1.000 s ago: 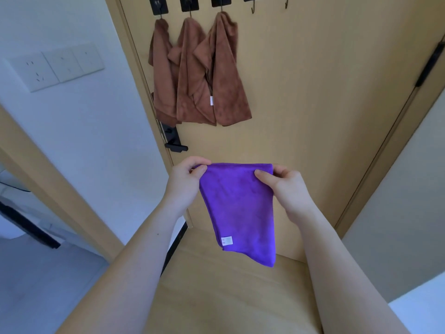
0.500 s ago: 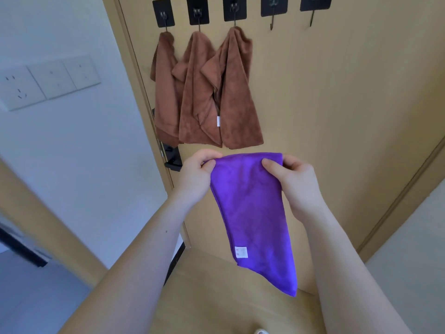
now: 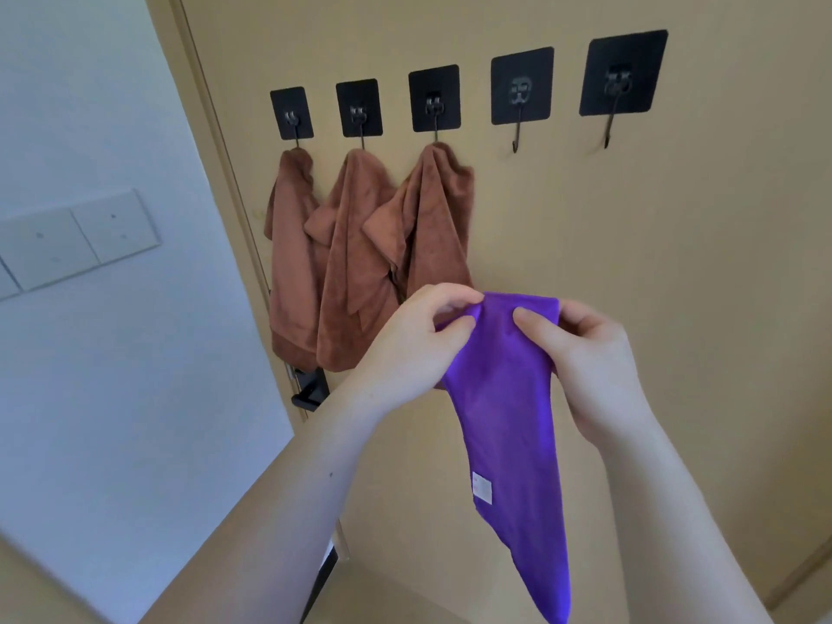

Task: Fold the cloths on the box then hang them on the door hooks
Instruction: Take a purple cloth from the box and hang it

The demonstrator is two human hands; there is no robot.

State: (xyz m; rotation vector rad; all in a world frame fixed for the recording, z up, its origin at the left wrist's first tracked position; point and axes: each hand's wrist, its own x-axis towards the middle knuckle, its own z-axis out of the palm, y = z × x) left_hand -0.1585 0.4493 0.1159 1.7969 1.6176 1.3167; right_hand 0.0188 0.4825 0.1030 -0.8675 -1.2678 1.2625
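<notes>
Two bare forearms reaching up from the bottom edge, wrists close together. Left hand (image 3: 407, 349) curled, thumb and forefinger pinching the upper left corner of the purple cloth (image 3: 508, 412). Right hand (image 3: 594, 353) likewise curled, thumb on the front face and fingers behind, pinching the upper right corner. Purple cloth folded narrow, top edge bunched between both grips, the rest hanging free and tapering to a point near the bottom of the view; small white label (image 3: 481, 487) on its lower left edge. Held in the air in front of the door (image 3: 675, 263), below the row of hooks, touching none of them.

Farther back, black door handle (image 3: 309, 391) at the door's left edge, partly hidden by the left wrist. Above it, three brown cloths (image 3: 360, 263) hanging side by side and overlapping, each from one of the three leftmost hooks. Fourth hook (image 3: 517, 139) and fifth hook (image 3: 610, 132) bare, each on a black square pad, up and to the right of the purple cloth. Off to the left, white wall with a pale switch plate (image 3: 76, 245).
</notes>
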